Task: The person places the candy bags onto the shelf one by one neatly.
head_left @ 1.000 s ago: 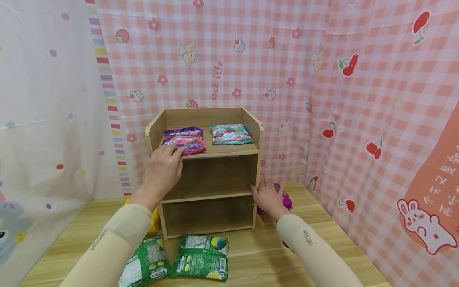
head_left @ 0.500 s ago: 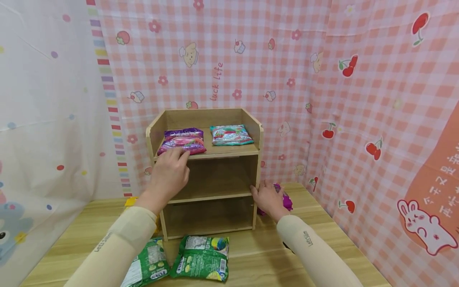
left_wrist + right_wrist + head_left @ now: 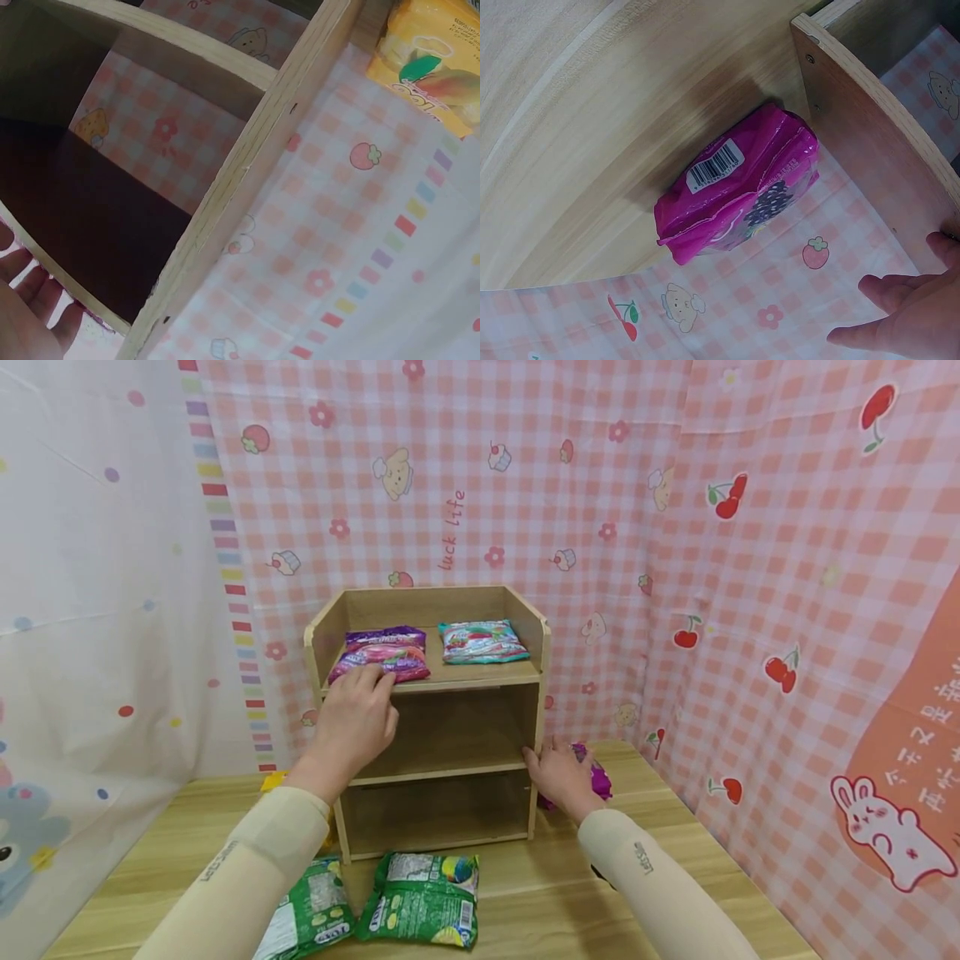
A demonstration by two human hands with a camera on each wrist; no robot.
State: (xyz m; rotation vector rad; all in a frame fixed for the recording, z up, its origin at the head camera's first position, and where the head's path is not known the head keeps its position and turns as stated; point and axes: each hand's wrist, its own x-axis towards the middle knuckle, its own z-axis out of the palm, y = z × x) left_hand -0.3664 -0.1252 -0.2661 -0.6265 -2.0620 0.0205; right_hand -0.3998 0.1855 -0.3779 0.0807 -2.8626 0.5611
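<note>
A small three-tier wooden shelf [image 3: 442,774] stands on the table. On its top tier, at left, lies a purple and pink candy bag [image 3: 390,660]. My left hand [image 3: 352,718] reaches up to this bag, fingertips at its front edge; in the left wrist view the fingers [image 3: 49,289] lie along the shelf's board edge. To the right on the same tier is a teal candy bag [image 3: 483,642]. My right hand [image 3: 561,777] rests against the shelf's right side with fingers spread, beside a magenta candy bag [image 3: 739,184] lying on the table.
Two green candy bags lie before the shelf, one [image 3: 422,900] in the middle and one [image 3: 318,906] partly behind the left sleeve. A yellow bag [image 3: 431,67] is left of the shelf. Checked cloth [image 3: 450,468] hangs behind and at right.
The left hand has shifted a little to the right and down along the front of the purple and pink bag, whose lower left corner now shows. The right hand stays still.
</note>
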